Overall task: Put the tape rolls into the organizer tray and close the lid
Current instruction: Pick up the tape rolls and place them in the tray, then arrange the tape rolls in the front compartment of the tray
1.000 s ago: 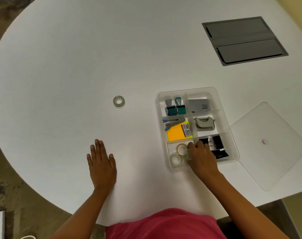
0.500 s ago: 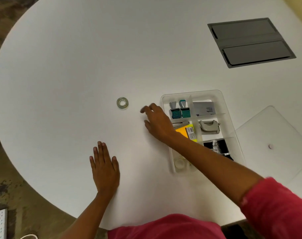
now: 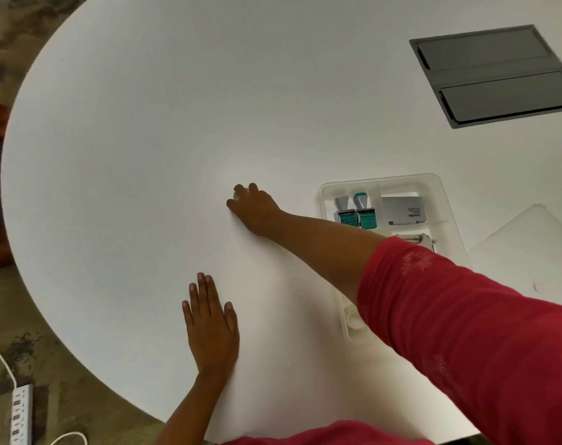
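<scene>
My right hand (image 3: 253, 207) reaches across the white table, left of the clear organizer tray (image 3: 382, 179). Its fingers curl over the loose tape roll (image 3: 236, 196), of which only a pale sliver shows between thumb and fingers. My left hand (image 3: 210, 326) lies flat on the table nearer to me, fingers straight, holding nothing. Another tape roll (image 3: 353, 319) sits in the tray's near left compartment, half hidden by my red sleeve. The clear lid (image 3: 530, 252) lies on the table to the right of the tray.
The tray also holds two teal stamps (image 3: 356, 213), a grey card box (image 3: 403, 210) and a metal punch (image 3: 422, 239). A grey cable hatch (image 3: 498, 75) is set into the table at the far right. A power strip (image 3: 21, 412) lies on the floor at lower left.
My right hand left the tray's near compartment, swept left across the table and now covers the loose tape roll. The left hand stayed flat in place.
</scene>
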Available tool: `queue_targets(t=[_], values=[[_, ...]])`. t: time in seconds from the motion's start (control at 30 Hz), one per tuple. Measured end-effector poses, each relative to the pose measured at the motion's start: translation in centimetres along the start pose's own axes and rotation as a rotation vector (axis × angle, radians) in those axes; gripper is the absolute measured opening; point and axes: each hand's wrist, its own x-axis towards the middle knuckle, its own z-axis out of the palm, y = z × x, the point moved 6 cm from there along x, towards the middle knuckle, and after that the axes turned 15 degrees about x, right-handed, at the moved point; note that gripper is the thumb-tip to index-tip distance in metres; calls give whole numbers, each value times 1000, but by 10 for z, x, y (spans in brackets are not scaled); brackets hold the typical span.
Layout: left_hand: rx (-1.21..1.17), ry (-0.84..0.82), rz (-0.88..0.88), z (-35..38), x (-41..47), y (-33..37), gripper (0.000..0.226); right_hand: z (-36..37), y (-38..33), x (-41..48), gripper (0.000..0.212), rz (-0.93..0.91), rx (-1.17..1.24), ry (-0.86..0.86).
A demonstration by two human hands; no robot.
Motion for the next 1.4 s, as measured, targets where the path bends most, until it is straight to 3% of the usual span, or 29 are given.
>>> queue_targets(t=[0.23,0.47,0.63,0.87,1.07,1.4], values=[[8,-8,-2,-1,1,1,61,6,9,-27,44,33,66,23],[1,-15,4,-6,-1,2,62,-37,12,-101,44,26,440,239],[-5,-11,11,-9,-1,2,62,-54,33,-189,48,162,547,408],[22,-38,17,-6,0,5,65,-20,70,-274,52,529,481,281],[21,-51,20,-6,1,6,64,14,62,-275,48,503,378,172],[43,-82,46,-10,-3,11,66,33,58,-275,37,474,425,275]])
